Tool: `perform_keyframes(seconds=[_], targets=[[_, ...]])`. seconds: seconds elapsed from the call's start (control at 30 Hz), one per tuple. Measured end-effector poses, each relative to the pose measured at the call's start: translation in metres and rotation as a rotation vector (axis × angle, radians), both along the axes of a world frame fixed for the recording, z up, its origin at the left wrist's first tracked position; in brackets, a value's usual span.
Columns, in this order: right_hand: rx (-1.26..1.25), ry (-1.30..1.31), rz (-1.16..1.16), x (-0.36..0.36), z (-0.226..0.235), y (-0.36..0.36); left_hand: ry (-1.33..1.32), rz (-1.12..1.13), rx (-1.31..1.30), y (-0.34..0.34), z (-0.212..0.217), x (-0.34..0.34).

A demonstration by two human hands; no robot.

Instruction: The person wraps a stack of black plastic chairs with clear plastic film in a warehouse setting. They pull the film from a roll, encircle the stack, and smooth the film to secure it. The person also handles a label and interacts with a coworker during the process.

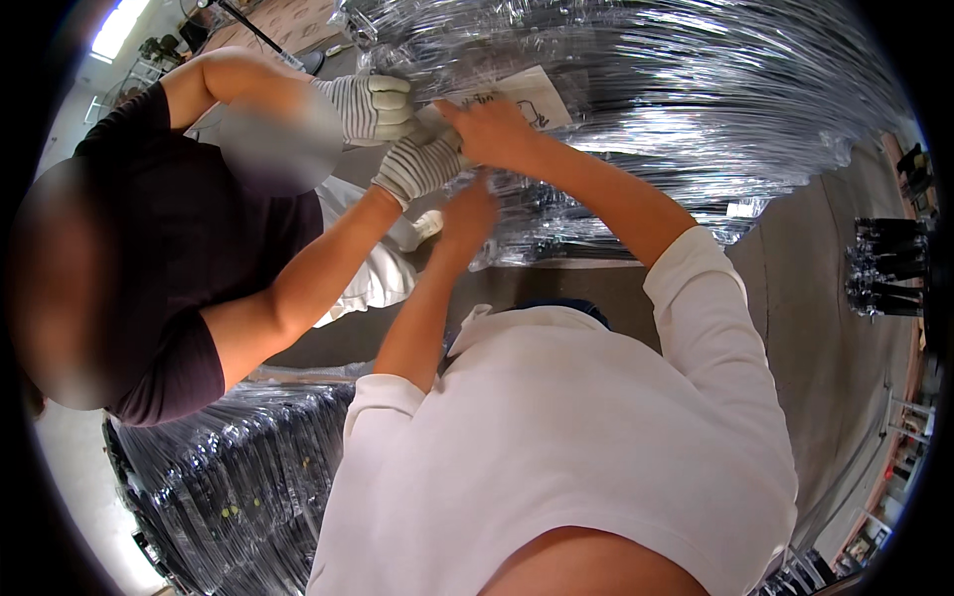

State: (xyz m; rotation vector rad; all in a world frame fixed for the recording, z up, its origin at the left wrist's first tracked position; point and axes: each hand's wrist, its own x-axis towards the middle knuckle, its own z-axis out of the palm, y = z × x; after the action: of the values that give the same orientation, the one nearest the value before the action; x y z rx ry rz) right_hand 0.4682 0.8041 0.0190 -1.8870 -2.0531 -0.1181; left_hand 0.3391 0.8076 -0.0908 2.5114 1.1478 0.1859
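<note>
My right hand (494, 132) is at the near side of a white paper sheet (545, 91) with black markings, which lies against a large bundle (686, 89) wrapped in shiny clear film. Its fingers are curled in next to a co-worker's gloved hands; what they pinch, if anything, is hidden. Just below, my left hand (470, 214) is raised beside the film's edge, its fingers smeared by motion. The co-worker's striped gloves, the upper glove (376, 109) and the lower glove (422, 167), meet at the wrapped bundle, close to my fingers.
The co-worker (169, 248), in a dark shirt, leans in from the left. A second film-wrapped stack (238, 477) stands at the lower left, behind that person. Dark wrapped parts (887, 266) are at the far right, past the grey floor (810, 268). A black stand (310, 62) is at the top left.
</note>
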Motion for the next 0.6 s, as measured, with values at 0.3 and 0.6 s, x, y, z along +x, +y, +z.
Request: perform_keyframes(seconds=[0.3, 0.6], targets=[[0.071, -0.083, -0.009, -0.005, -0.006, 0.010, -0.025, -0.190, -0.261, -0.073, -0.006, -0.007], [-0.005, -0.024, -0.008, -0.008, 0.010, 0.030, -0.025, -0.256, -0.298, -0.083, -0.019, -0.004]])
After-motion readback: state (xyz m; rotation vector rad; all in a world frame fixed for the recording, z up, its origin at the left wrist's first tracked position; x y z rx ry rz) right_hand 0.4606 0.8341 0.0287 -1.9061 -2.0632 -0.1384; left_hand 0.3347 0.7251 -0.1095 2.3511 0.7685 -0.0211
